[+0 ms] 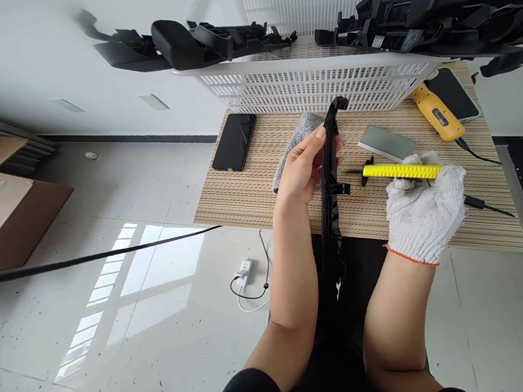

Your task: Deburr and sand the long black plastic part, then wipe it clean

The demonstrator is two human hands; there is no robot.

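My left hand [302,162] is bare and closed around a long, narrow black plastic part [330,196]. The part stands lengthwise in front of me, with a hooked far end and a small tab on its right side; its near end blends into dark clothing. A white knitted glove with an orange cuff covers my right hand [423,212]. Its fingers are wrapped round a yellow-handled tool [401,171] with a black guard and a thin dark tip. That tip points left at the plastic part, with a small gap between them. Under my left hand lies a grey cloth [289,148].
A white plastic basket [316,87] at the back carries several black plastic parts [193,43]. On the wood-patterned table [234,192] lie a black phone [234,140], a grey-green box [387,142] and a yellow corded device [440,113]. A power strip [245,272] rests on the floor.
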